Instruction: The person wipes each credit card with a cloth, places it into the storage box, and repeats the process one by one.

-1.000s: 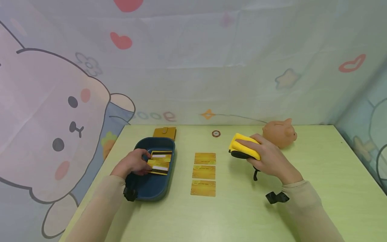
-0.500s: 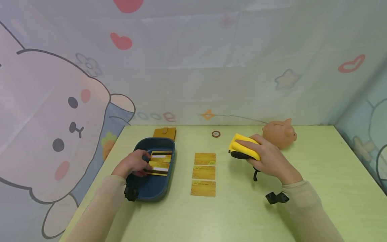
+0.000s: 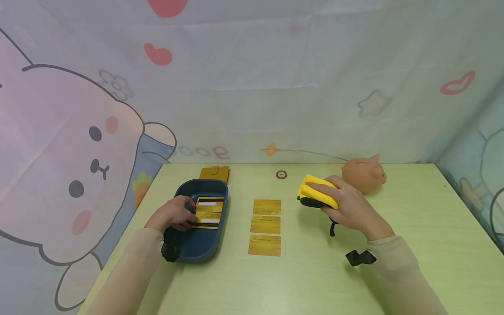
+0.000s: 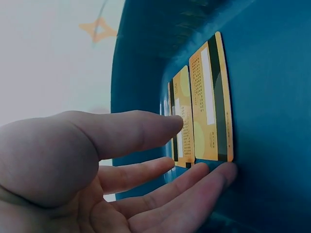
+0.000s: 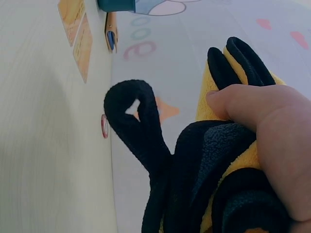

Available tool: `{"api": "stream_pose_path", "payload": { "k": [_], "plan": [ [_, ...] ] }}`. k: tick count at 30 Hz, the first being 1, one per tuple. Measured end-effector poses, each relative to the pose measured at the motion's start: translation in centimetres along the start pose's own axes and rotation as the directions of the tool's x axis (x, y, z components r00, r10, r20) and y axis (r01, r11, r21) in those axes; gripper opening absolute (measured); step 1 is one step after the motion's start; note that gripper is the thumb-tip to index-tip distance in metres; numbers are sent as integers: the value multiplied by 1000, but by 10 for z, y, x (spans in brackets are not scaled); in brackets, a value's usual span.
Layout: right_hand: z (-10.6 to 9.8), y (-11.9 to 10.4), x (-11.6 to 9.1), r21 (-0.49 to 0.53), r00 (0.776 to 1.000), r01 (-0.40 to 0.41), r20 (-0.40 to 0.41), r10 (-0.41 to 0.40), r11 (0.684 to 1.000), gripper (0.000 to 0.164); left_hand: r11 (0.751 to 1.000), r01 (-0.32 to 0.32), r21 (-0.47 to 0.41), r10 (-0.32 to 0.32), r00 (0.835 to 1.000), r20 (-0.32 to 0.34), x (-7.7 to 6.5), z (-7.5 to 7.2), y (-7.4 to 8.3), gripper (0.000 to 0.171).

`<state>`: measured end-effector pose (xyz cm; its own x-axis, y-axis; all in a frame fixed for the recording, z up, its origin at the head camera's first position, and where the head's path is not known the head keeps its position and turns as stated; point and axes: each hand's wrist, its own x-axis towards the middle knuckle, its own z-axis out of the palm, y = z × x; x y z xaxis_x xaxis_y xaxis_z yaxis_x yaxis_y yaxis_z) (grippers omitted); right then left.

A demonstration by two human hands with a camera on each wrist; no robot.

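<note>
1. Head view: your left hand (image 3: 173, 214) rests inside the dark blue tray (image 3: 204, 245), a smooth oblong dish with rounded corners at the left of the pale green desk (image 3: 315, 280). Its fingers lie loosely extended against two glossy gold cards (image 3: 208, 213), which sit flat in the tray with their dark magnetic stripes up. Your right hand (image 3: 346, 205) grips a folded yellow cloth (image 3: 316, 190) with black edging, just in front of a matte orange pig-shaped bank (image 3: 364, 174). Three more gold cards (image 3: 265, 226) lie face up in a column between the hands. A tan wallet (image 3: 214, 173) stands behind the tray, and a small round token (image 3: 281, 174) sits near the back edge.

2. Left wrist view: the left hand's fingers (image 4: 194, 187) are straight and slightly spread, with the tips touching the lower edge of the two cards (image 4: 201, 119); the thumb hovers above them, pinching nothing. The tray wall (image 4: 141, 53) curves smoothly.

3. Right wrist view: the right hand (image 5: 272, 126) is curled round the fleecy cloth (image 5: 218, 160), thumb pressed on the nap. A black fabric loop (image 5: 136, 121) sticks out from it.
</note>
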<state>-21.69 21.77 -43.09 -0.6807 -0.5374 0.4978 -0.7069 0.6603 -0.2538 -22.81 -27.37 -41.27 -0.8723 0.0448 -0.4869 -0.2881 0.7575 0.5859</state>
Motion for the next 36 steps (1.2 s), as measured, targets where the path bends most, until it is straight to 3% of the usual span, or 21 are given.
{"api": "stream_pose_path", "payload": {
  "k": [7,13,21,25,32,36],
  "plan": [
    [-1,-2,0,3,1000,-8,3,8,1000,69,999,-28,34,28,1000,-7,-3,-3,0,49],
    [-2,-4,1,9,1000,-8,6,7,1000,70,981,-171,90,177,983,-58,-9,-6,7,48],
    [-2,-4,1,14,1000,-13,16,13,1000,70,903,-384,193,412,901,-138,-26,6,40,42],
    [-2,-3,0,17,1000,-15,15,14,1000,70,866,-459,198,489,859,-150,-37,16,59,40],
    [-2,-3,0,11,1000,-11,8,11,1000,70,822,-546,159,568,807,-164,-51,36,92,37],
    [-3,-3,1,10,1000,-15,11,15,1000,70,772,-619,144,635,761,-133,-56,48,109,35]
  ]
}}
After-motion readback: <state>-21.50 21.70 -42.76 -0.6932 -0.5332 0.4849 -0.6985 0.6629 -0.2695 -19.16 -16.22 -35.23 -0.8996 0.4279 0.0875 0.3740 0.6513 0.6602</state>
